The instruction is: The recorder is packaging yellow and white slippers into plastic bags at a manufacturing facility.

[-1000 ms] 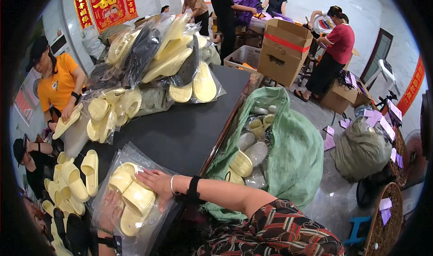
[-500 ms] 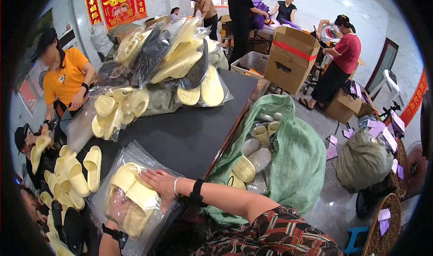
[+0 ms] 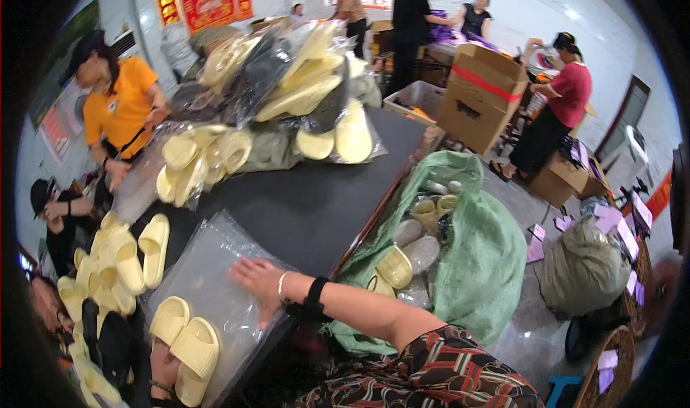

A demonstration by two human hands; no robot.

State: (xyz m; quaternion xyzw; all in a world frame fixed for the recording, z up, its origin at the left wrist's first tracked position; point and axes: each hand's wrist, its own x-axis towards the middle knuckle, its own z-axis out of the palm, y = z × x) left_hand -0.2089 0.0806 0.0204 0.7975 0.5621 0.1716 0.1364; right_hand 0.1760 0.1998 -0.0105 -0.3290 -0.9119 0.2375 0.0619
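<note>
My left hand [image 3: 164,371] grips a pair of pale yellow slide slippers [image 3: 192,347] at the lower left; part of its fingers is hidden behind them. Under and beside the slippers lies a flat clear plastic bag [image 3: 215,264]; whether it is one bag or a stack I cannot tell. My right hand [image 3: 260,282] rests on the bag's right side, fingers stretched out and apart, with nothing in it. Left of the bag, loose yellow slippers [image 3: 123,261] stand in a cluster, with black slippers [image 3: 113,347] nearer to me.
Bagged slippers [image 3: 298,85] are heaped at the far side of the dark table [image 3: 309,207]. A green woven sack [image 3: 481,243] of slippers stands to the right, a cardboard box [image 3: 480,103] behind it. A person in orange [image 3: 122,113] is at the left; other people work farther back.
The slippers and my left hand have moved down and left, from behind the clear plastic to the bag's lower left. My right hand stays on the bag. The view has shifted slightly.
</note>
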